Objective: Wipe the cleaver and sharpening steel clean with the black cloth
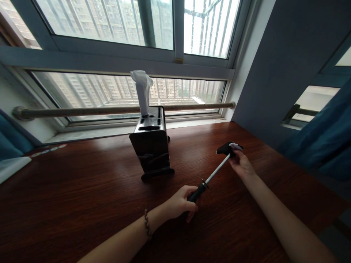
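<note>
A sharpening steel [218, 170] with a black handle and a small guard slants up and to the right above the table. My left hand [182, 201] is closed around its handle. A black cloth [225, 148] with a white patch covers the far end of the rod. My right hand [241, 163] pinches that cloth around the rod; the tip is hidden. Left of both hands stands a black knife block [150, 153] with slots in its top. Out of one slot rises an upright item in white wrapping [142, 93]; what is inside is hidden.
The reddish-brown wooden table [90, 190] reaches to the window. A round rail [109, 111] runs across the window behind the knife block. White material [13, 168] lies at the left edge. A blue curtain [323, 135] hangs at the right, beyond the table edge.
</note>
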Available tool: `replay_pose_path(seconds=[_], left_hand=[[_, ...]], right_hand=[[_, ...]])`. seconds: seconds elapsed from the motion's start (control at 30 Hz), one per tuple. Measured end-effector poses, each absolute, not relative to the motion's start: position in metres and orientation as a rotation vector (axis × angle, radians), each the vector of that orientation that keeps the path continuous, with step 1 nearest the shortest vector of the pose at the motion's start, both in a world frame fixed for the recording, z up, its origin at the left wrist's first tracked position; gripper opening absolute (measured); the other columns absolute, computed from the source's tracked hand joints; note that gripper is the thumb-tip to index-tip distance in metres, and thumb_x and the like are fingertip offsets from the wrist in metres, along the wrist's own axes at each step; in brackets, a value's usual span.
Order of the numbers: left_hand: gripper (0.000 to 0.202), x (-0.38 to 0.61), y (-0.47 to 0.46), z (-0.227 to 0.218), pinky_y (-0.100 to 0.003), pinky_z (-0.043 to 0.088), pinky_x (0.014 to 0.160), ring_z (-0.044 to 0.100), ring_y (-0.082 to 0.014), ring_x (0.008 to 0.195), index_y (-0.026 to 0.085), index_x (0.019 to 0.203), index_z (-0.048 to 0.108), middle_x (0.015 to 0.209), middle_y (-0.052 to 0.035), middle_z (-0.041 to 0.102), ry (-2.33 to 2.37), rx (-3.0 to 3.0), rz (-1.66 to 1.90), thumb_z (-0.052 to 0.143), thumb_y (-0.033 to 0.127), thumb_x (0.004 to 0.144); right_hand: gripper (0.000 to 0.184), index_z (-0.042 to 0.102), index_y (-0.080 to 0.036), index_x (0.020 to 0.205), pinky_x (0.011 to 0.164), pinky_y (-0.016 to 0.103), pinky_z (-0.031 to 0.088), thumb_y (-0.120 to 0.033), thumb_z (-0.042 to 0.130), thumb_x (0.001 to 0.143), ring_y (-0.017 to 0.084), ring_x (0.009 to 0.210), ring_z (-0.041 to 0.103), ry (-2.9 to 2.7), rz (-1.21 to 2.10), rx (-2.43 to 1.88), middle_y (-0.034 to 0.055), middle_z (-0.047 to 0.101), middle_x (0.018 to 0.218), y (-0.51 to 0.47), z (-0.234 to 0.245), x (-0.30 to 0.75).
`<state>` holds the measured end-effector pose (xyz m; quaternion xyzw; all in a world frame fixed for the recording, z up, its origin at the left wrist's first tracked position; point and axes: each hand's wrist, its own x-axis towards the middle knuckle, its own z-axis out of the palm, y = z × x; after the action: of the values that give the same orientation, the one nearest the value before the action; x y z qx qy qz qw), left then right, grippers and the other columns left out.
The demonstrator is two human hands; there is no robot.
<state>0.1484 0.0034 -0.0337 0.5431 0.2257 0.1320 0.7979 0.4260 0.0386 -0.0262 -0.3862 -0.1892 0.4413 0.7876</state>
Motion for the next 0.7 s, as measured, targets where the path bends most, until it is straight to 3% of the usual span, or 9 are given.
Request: replay_pose_path(seconds=[0.2, 0.37, 0.43, 0.53, 0.6, 0.7], left_hand=[[0.025, 0.146, 0.003, -0.04, -0.015, 0.04, 0.029, 0.048, -0.0069, 0.033, 0.012, 0.076, 0.052, 0.056, 0.0045, 0.055, 0.472, 1.177, 0.278, 0.058, 0.003, 0.054], [0.023, 0.147, 0.003, -0.042, -0.016, 0.041, 0.029, 0.046, -0.0065, 0.032, 0.012, 0.076, 0.052, 0.052, 0.0056, 0.051, 0.472, 1.177, 0.354, 0.058, 0.005, 0.055], [0.023, 0.148, 0.004, -0.042, -0.016, 0.04, 0.029, 0.046, -0.0066, 0.032, 0.012, 0.076, 0.051, 0.051, 0.0063, 0.05, 0.484, 1.174, 0.414, 0.057, 0.005, 0.054], [0.022, 0.151, 0.004, -0.043, -0.015, 0.038, 0.028, 0.046, -0.0071, 0.031, 0.013, 0.075, 0.049, 0.048, 0.0069, 0.049, 0.508, 1.17, 0.494, 0.055, 0.006, 0.055], [0.021, 0.151, 0.005, -0.043, -0.015, 0.036, 0.028, 0.046, -0.0075, 0.031, 0.013, 0.075, 0.049, 0.047, 0.0067, 0.049, 0.519, 1.173, 0.515, 0.054, 0.006, 0.056], [0.022, 0.15, 0.004, -0.043, -0.015, 0.035, 0.028, 0.047, -0.0089, 0.031, 0.013, 0.076, 0.05, 0.044, 0.0063, 0.05, 0.52, 1.19, 0.501, 0.054, 0.005, 0.056]], right_hand=[[0.026, 0.064, -0.027, 0.073, 0.055, 0.015, 0.047, -0.005, 0.062, 0.06, 0.006, 0.072, 0.061, -0.282, 0.785, -0.755, -0.0111, 0.068, 0.076, 0.045, -0.023, 0.466], [0.023, 0.064, -0.027, 0.073, 0.047, 0.015, 0.042, -0.007, 0.063, 0.061, 0.006, 0.063, 0.059, -0.324, 0.834, -0.729, -0.0101, 0.068, 0.075, 0.042, -0.02, 0.469], [0.022, 0.064, -0.028, 0.072, 0.049, 0.017, 0.044, -0.009, 0.066, 0.061, 0.008, 0.065, 0.06, -0.389, 0.931, -0.757, -0.0095, 0.067, 0.074, 0.039, -0.019, 0.456], [0.02, 0.066, -0.026, 0.076, 0.064, 0.024, 0.052, -0.015, 0.072, 0.06, 0.013, 0.076, 0.063, -0.53, 1.126, -0.804, -0.0054, 0.069, 0.081, 0.029, -0.019, 0.424], [0.022, 0.068, -0.021, 0.08, 0.075, 0.031, 0.052, -0.02, 0.077, 0.06, 0.017, 0.082, 0.064, -0.639, 1.28, -0.826, -0.0001, 0.069, 0.087, 0.019, -0.02, 0.398], [0.032, 0.069, -0.016, 0.085, 0.079, 0.038, 0.051, -0.027, 0.081, 0.057, 0.022, 0.083, 0.065, -0.762, 1.474, -0.843, 0.0057, 0.069, 0.088, 0.005, -0.025, 0.362]])
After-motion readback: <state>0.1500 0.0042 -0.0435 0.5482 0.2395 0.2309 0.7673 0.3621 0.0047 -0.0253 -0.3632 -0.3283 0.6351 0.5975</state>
